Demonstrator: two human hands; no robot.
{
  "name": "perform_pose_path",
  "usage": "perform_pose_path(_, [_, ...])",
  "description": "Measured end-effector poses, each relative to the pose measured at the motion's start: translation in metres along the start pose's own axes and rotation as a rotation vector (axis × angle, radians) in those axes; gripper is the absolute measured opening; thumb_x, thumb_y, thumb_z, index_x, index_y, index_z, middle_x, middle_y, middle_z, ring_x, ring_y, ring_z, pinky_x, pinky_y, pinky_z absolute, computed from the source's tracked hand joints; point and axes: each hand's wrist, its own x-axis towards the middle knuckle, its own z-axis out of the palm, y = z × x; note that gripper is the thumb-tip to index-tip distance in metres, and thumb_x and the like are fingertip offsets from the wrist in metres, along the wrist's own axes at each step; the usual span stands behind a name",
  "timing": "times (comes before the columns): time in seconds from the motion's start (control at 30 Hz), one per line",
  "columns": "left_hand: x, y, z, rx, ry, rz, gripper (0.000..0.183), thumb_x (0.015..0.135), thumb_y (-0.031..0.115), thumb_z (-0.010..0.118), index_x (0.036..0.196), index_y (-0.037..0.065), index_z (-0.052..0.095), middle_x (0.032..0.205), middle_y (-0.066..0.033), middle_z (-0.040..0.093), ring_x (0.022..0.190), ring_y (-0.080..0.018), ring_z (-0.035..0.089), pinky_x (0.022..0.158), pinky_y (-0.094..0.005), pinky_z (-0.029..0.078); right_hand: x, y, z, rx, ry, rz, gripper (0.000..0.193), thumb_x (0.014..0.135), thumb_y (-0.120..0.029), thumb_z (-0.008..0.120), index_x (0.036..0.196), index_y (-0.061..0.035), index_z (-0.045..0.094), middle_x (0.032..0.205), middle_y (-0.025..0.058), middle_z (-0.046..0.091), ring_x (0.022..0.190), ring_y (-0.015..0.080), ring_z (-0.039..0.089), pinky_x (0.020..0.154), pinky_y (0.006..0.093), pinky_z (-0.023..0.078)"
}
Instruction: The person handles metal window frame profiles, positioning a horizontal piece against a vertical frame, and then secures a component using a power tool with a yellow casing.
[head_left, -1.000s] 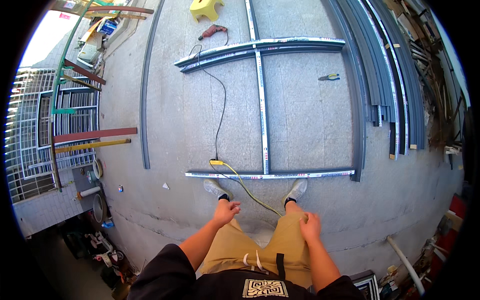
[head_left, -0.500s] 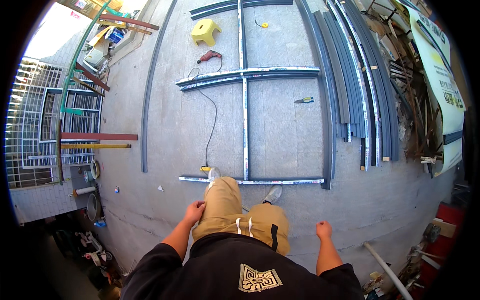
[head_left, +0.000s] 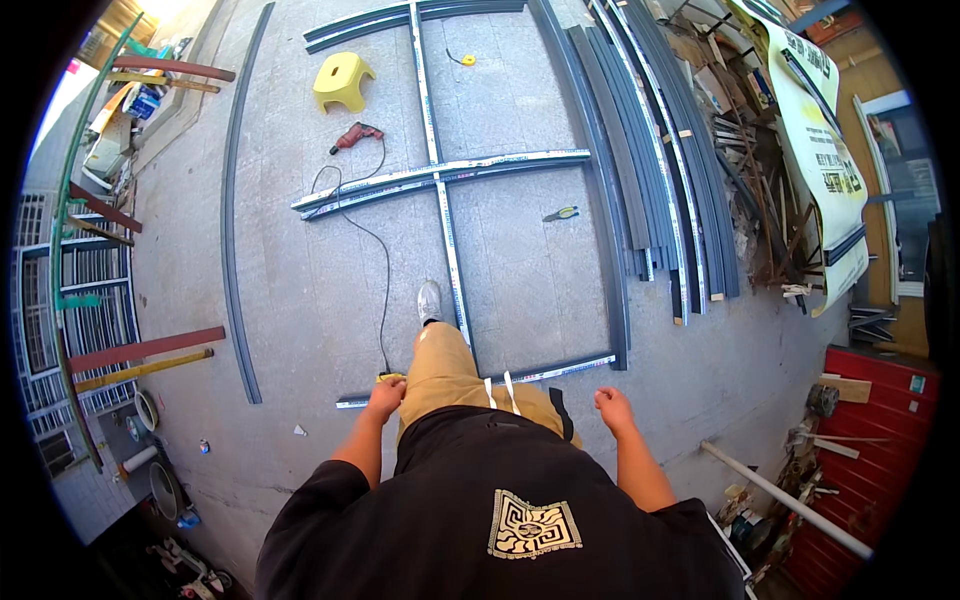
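Beside my left thigh hangs my left hand [head_left: 387, 396], fingers loosely curled and with nothing visible in it. A small yellow object [head_left: 392, 377] at the end of a dark cord lies on the floor just past that hand. My right hand [head_left: 613, 408] is also curled with nothing showing in it, held off to my right side. It is nearest the front crossbar [head_left: 585, 365], a metal profile with printed film on it. My forward foot stands inside the floor frame, left of its long middle bar [head_left: 447, 235].
A doubled crossbar [head_left: 530, 160] spans the frame ahead. Beyond it lie a red corded drill [head_left: 357, 137], a yellow stool [head_left: 343, 82] and a yellow tape measure [head_left: 468, 60]. Pliers [head_left: 562, 214] rest inside the frame. Long grey profiles [head_left: 640, 150] are stacked at right; a pole [head_left: 785, 497] lies near right.
I have stepped forward over the front crossbar, one foot now inside the frame. The view has turned, shifting the frame leftward in it. Both hands swing at my sides.
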Motion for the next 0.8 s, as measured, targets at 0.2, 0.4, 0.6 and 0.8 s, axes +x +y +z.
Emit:
perform_pose_path(0.2, [0.053, 0.122, -0.118, -0.294, 0.063, 0.077, 0.035, 0.106, 0.021, 0.055, 0.136, 0.004, 0.063, 0.110, -0.0073, 0.073, 0.093, -0.0152, 0.068, 0.080, -0.0311, 0.054, -0.010, -0.112, 0.019, -0.150, -0.173, -0.095, 0.045, 0.097, -0.030, 0.068, 0.128, 0.0018, 0.068, 0.104, 0.0126, 0.076, 0.092, 0.0201, 0.072, 0.085, 0.0353, 0.056])
perform_pose_path(0.4, [0.075, 0.170, -0.189, -0.402, 0.183, 0.087, 0.035, 0.108, 0.021, 0.053, 0.137, 0.004, 0.062, 0.113, -0.0078, 0.072, 0.095, -0.0154, 0.068, 0.081, -0.0302, 0.054, -0.011, -0.227, 0.012, -0.085, -0.107, -0.173, 0.049, 0.096, -0.036, 0.069, 0.132, -0.0028, 0.067, 0.112, 0.0165, 0.076, 0.105, 0.0275, 0.072, 0.093, 0.0389, 0.055])
perform_pose_path(0.6, [0.068, 0.135, -0.165, -0.286, 0.092, -0.118, 0.039, 0.105, 0.022, 0.054, 0.141, 0.008, 0.058, 0.117, -0.0074, 0.070, 0.101, -0.0186, 0.067, 0.086, -0.0350, 0.054, 0.009, -0.192, -0.005, -0.049, -0.047, -0.149, 0.048, 0.096, -0.036, 0.069, 0.129, -0.0009, 0.069, 0.105, 0.0162, 0.077, 0.095, 0.0257, 0.073, 0.085, 0.0380, 0.056])
perform_pose_path(0.8, [0.036, 0.145, -0.137, -0.241, 0.049, -0.228, 0.036, 0.103, 0.021, 0.058, 0.135, 0.006, 0.062, 0.105, -0.0065, 0.072, 0.090, -0.0159, 0.068, 0.071, -0.0300, 0.052, 0.026, -0.162, -0.021, -0.108, -0.287, 0.158, 0.042, 0.096, -0.032, 0.070, 0.120, 0.0021, 0.074, 0.101, 0.0137, 0.078, 0.082, 0.0217, 0.073, 0.079, 0.0369, 0.056])
